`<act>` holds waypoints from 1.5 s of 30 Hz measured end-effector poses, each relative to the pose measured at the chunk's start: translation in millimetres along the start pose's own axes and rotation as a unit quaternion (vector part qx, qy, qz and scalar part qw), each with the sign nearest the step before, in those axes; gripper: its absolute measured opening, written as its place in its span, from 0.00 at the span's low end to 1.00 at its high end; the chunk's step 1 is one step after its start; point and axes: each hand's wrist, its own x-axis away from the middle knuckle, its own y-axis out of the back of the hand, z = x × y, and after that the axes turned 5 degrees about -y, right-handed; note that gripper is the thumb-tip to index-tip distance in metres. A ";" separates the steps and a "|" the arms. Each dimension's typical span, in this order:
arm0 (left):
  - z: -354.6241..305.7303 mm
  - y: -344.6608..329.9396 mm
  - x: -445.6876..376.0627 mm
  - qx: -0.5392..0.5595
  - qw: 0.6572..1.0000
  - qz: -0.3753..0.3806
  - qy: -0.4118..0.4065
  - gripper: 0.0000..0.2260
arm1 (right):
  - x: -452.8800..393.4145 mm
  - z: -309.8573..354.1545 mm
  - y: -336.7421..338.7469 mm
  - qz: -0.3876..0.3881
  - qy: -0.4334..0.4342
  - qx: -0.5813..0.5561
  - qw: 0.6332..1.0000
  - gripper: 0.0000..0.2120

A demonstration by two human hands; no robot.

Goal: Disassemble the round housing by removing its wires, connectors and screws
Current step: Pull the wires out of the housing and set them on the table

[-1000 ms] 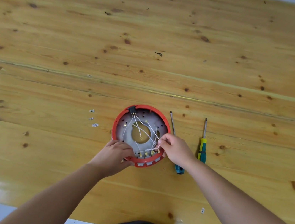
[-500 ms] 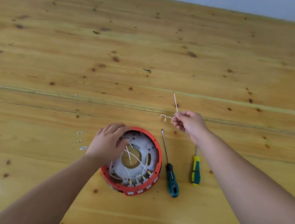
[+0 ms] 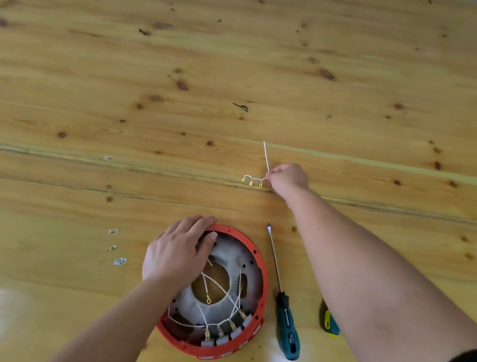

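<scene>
The round housing [image 3: 258, 276] has a red rim and a grey inner plate with a centre hole. White wires [image 3: 219, 287] with brass terminals cross its inside and run to connectors [image 3: 221, 333] at the near rim. My left hand [image 3: 177, 254] lies flat on the housing's far left rim and holds nothing else. My right hand [image 3: 287, 179] is stretched out beyond the housing, pinching a loose white wire harness [image 3: 254, 179] with three brass terminals, low over the wood.
A teal flat-blade screwdriver [image 3: 285, 307] lies right of the housing. A yellow-green screwdriver [image 3: 329, 323] is partly hidden under my right forearm. Small white clips [image 3: 116, 245] lie to the left, one more [image 3: 108, 158] farther off. The wooden table [image 3: 96, 58] extends far.
My right hand pulled a wire harness out of the housing and carried it away to the far right. My left hand shifted from the near rim to the far left rim.
</scene>
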 end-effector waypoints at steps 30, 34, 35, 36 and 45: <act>14.2 26.3 48.9 0.201 0.977 -0.041 0.064 0.19 | 171.5 -121.7 -3.4 0.078 0.239 0.213 0.944 0.23; 2.7 8.0 108.0 0.193 0.973 -0.075 0.107 0.27 | 178.2 -122.5 -6.6 0.050 0.219 0.228 0.947 0.24; -1.6 4.1 116.9 0.208 0.969 -0.072 0.113 0.29 | 179.9 -122.2 -7.6 0.045 0.216 0.230 0.948 0.24; -4.3 1.4 122.2 0.222 0.966 -0.064 0.119 0.31 | 181.3 -122.0 -8.6 0.041 0.212 0.230 0.949 0.24; 22.6 26.3 95.4 0.207 0.977 0.003 0.055 0.30 | 194.1 -127.5 -20.4 0.017 0.143 0.171 0.975 0.24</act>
